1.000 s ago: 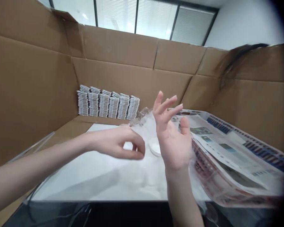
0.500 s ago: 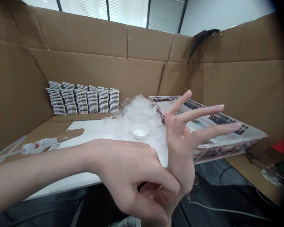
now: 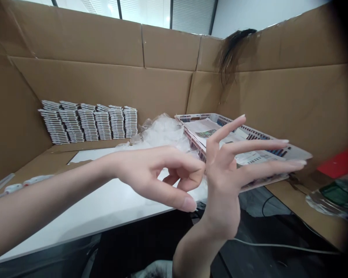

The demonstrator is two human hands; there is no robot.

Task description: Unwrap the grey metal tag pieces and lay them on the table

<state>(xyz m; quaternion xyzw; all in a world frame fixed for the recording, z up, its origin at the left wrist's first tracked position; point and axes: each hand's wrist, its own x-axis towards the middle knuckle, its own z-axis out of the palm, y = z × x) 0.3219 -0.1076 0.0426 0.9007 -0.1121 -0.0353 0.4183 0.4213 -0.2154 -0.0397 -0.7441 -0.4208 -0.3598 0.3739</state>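
Here the bare left hand (image 3: 150, 170) hangs half-curled, the bare right hand (image 3: 223, 189) splayed, both apparently empty (a free-handed step, I'd judge), and touching the crumpled translucent plastic heap (image 3: 165, 131) beyond the left fingers (image 3: 193, 165) calls for extending.

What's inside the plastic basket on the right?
Printed papers lie in the basket. The right hand blocks part of the view, and anything beneath the papers is covered.

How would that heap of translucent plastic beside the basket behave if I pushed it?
The translucent plastic heap is probably floppy, judging by its crumpled folds. It looks thin and filmy, so likely light for its size.
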